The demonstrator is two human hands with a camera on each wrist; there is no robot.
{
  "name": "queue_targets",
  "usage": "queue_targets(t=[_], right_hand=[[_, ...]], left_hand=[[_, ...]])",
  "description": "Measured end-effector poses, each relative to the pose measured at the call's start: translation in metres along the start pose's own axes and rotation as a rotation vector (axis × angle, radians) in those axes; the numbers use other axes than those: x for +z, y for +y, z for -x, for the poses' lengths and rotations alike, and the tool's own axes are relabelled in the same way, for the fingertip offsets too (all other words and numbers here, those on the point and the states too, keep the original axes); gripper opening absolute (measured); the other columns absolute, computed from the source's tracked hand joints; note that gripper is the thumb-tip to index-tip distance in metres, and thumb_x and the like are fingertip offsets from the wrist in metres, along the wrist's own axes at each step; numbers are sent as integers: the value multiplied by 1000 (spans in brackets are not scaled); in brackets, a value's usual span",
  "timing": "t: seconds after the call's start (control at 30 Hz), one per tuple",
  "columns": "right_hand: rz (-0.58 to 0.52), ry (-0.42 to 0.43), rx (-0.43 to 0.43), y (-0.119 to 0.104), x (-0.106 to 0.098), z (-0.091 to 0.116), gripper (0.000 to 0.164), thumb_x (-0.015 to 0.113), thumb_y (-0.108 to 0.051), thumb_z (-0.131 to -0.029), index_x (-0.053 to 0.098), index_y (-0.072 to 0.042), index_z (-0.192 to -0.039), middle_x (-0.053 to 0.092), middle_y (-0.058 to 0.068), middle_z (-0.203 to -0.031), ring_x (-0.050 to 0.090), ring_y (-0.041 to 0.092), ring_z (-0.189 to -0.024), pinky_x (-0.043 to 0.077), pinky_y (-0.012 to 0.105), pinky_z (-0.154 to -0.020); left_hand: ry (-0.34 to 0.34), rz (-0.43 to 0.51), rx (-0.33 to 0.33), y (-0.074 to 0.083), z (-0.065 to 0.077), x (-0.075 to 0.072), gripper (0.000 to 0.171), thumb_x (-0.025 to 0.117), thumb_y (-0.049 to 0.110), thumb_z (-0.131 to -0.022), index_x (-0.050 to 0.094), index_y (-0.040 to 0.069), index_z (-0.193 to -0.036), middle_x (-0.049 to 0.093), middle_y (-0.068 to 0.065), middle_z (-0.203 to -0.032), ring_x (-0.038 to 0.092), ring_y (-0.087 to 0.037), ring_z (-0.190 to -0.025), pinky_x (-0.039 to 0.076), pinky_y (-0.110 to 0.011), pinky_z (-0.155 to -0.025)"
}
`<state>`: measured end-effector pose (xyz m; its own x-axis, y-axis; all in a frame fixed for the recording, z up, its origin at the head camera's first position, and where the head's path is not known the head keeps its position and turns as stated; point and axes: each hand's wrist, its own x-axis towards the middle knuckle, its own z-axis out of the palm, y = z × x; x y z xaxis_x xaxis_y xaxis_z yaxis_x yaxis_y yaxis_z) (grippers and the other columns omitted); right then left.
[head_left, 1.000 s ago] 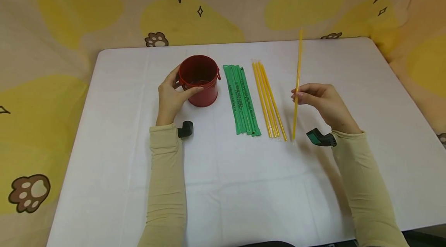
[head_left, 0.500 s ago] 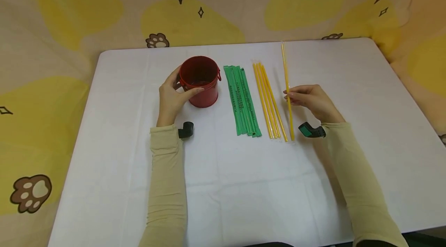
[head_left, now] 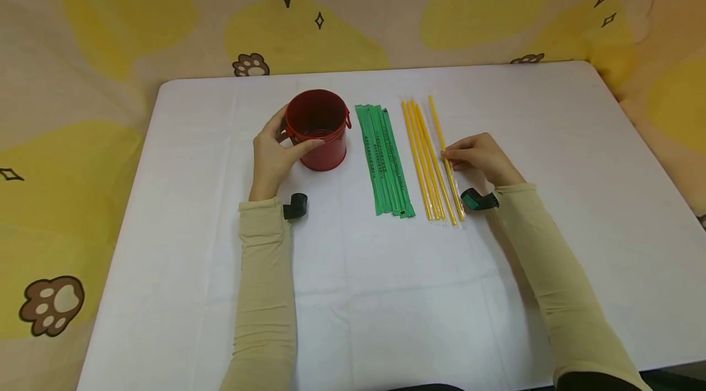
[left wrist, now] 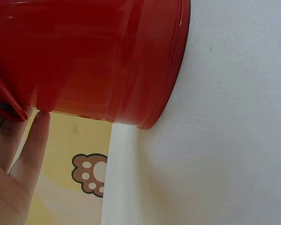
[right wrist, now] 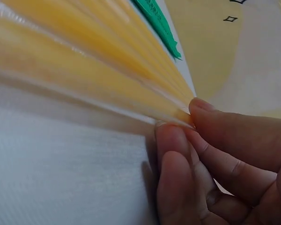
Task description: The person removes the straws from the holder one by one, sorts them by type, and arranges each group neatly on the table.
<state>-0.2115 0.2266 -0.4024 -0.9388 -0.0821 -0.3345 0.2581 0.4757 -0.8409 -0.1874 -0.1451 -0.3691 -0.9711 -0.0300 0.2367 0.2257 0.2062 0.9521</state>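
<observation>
A red metal bucket [head_left: 325,153] stands upright toward the back left of the table, its opening facing up. My left hand [head_left: 274,155] grips it round the left side, the thumb over the near rim; the left wrist view shows fingers against the bucket wall [left wrist: 84,61]. Between thumb and fingers my right hand [head_left: 477,155] pinches a yellow straw [head_left: 436,118] in a clear wrapper. That straw lies low at the table, just right of several wrapped yellow straws [head_left: 421,158]. In the right wrist view the fingertips hold the wrapper of the yellow straw [right wrist: 84,61].
Left of the yellow straws, several green paper-wrapped sticks [head_left: 383,161] lie side by side. Everything rests on a white-covered table [head_left: 353,317]. A patterned yellow and beige cloth [head_left: 353,11] hangs behind it and at the sides.
My right hand has moved left and lowered the yellow straw from a raised, nearly upright position down beside the other yellow straws. The left hand and bucket stay put.
</observation>
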Motion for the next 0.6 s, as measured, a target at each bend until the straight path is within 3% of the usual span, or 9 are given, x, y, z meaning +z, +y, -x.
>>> queue_targets(t=[0.27, 0.43, 0.6], right_hand=[[115, 33, -5, -2, -1, -3, 33, 71, -15, -86, 66, 13, -100, 67, 2, -73, 61, 10, -62, 52, 20, -59], [126, 30, 2, -2, -2, -2, 35, 70, -17, -86, 65, 14, -103, 68, 1, -75, 61, 8, -64, 52, 19, -60], [227, 63, -33, -2, -8, -1, 36, 66, -25, -90, 66, 6, -107, 69, 9, -89, 63, 14, -75, 50, 23, -66]], left_hand=[[0, 2, 7, 2, 1, 1, 68, 80, 2, -73, 48, -6, -133, 54, -20, -130, 51, -30, -118, 44, -37, -99], [3, -1, 10, 0, 0, 0, 68, 80, 1, -73, 48, -6, -133, 54, -20, -130, 51, -31, -118, 45, -36, -98], [-46, -44, -32, -25, -8, -10, 79, 82, 17, -74, 42, 3, -141, 46, -9, -141, 40, -20, -131, 33, -33, -108]])
